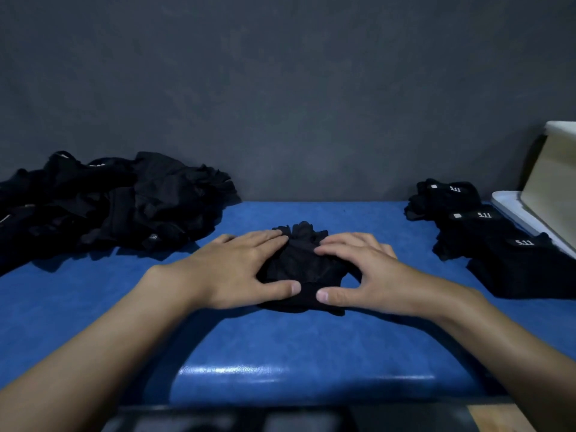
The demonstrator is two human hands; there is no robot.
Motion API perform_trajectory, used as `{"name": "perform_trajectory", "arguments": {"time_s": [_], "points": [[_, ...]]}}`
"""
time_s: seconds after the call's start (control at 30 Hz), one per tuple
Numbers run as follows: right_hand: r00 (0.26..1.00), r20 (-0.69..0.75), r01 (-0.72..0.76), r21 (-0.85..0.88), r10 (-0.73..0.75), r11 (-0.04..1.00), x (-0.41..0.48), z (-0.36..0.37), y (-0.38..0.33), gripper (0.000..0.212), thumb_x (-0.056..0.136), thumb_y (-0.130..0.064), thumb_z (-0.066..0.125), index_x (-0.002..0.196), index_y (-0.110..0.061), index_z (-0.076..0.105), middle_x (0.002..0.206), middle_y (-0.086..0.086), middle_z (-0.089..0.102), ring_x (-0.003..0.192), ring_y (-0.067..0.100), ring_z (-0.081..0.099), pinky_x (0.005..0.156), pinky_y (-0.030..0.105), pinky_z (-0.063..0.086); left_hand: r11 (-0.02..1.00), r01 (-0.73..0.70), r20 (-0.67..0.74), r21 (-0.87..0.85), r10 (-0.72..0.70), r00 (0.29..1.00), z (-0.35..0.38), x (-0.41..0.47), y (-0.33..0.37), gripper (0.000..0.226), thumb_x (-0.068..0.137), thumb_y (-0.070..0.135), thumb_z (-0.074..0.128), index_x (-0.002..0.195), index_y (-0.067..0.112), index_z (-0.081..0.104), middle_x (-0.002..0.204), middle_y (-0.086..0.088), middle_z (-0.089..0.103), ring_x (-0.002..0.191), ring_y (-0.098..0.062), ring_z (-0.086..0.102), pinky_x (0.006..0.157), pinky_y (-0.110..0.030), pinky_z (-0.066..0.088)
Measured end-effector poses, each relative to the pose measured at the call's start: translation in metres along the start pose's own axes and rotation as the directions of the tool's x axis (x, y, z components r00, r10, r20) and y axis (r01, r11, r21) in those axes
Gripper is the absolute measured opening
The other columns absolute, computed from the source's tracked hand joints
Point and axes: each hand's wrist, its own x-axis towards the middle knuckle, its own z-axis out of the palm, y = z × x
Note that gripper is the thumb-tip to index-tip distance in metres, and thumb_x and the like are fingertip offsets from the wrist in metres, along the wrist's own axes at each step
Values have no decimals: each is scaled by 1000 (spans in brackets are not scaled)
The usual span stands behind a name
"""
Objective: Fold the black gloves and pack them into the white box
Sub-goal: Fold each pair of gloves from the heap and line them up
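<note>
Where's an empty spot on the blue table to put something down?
Bare blue table shows between the forearms, along the wall between the glove heap and folded gloves, and in front of the heap. Crowded: the middle, where left hand and right hand press a glove, and beside the white box.

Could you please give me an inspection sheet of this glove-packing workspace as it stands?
Surface: blue padded tabletop, glossy at its near edge.
Job's things: one black glove at centre under both hands; heap of black gloves at far left; row of folded gloves with white 5.11 labels at right; white box far right, cut off by the frame.
Clutter: nothing seen.
Grippers: left hand and right hand both press on the centre glove, thumbs at its near edge.
Cables: nothing seen.
Surroundings: plain grey wall behind.
</note>
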Motion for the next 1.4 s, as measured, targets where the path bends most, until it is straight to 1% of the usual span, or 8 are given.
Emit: {"name": "perform_trajectory", "arguments": {"time_s": [0.2, 0.33, 0.4, 0.6, 0.83, 1.03, 1.13, 1.4], "points": [[1000, 12, -4, 4, 4, 1000, 0, -4, -3, 84, 76, -65, 67, 146, -44, 26, 134, -33, 25, 134, -4, 12, 109, 24, 6, 999, 4, -36, -38, -5, 999, -2, -4, -1, 116, 61, 93, 22, 158, 32, 3, 165, 17, 1, 150, -4, 7, 123, -32, 8], [998, 58, -38, 29, 36, 999, 2, -7, 0, 94, 67, -74, 66, 145, -54, 18, 141, -28, 26, 137, 1, 13, 109, 24, 7, 987, -97, -154, -131, 76, 985, -4, -6, 1, 106, 69, 86, 40, 156, 29, 20, 160, 16, 21, 146, -4, 20, 120, -27, 17], [999, 31, -43, 78, 41, 996, 1, -8, -4, 91, 70, -62, 75, 144, -53, 22, 130, -36, 29, 129, -3, 17, 110, 23, 10, 976, -125, -130, -180, 103, 986, -3, -8, 2, 100, 71, 83, 44, 154, 32, 24, 157, 19, 26, 144, -3, 26, 120, -28, 21], [998, -50, -40, 133, 47, 990, -5, -10, -9, 88, 71, -53, 79, 143, -49, 29, 119, -41, 30, 128, -3, 24, 112, 25, 17, 998, -39, 5, -58, 39, 999, -3, -11, 1, 108, 64, 91, 23, 157, 37, 10, 165, 15, 5, 150, 0, 3, 123, -31, 7], [992, 64, -118, 97, 112, 988, -4, -7, -1, 100, 60, -76, 69, 143, -59, 16, 153, -16, 22, 143, 10, 11, 112, 29, 14, 999, 12, 78, -39, -9, 997, -3, -9, 4, 103, 74, 87, 34, 157, 36, 0, 164, 18, -8, 147, 5, -9, 123, -34, -3], [984, -177, 13, 221, 27, 975, -2, -2, -3, 81, 56, -75, 64, 130, -56, 36, 121, -36, 46, 127, -6, 33, 114, 40, 28, 969, -124, -227, -214, 74, 971, -3, -8, 5, 96, 69, 83, 33, 150, 32, 36, 154, 21, 32, 140, 6, 22, 120, -31, 19], [989, -142, -5, 198, 34, 980, -3, 1, 0, 80, 55, -77, 63, 128, -61, 33, 120, -34, 50, 128, -4, 31, 113, 31, 23, 938, -162, -225, -305, 95, 970, -1, -4, 2, 88, 75, 78, 42, 148, 29, 42, 149, 19, 42, 138, -3, 38, 116, -34, 31], [998, 62, -12, 6, 12, 1000, -4, -9, 1, 81, 75, -65, 69, 143, -45, 30, 131, -34, 33, 130, -2, 22, 108, 26, 15, 998, -27, 43, -65, 29, 999, -5, -6, 2, 107, 60, 93, 30, 154, 44, 15, 163, 22, 4, 149, -1, 7, 120, -34, 8]]}}
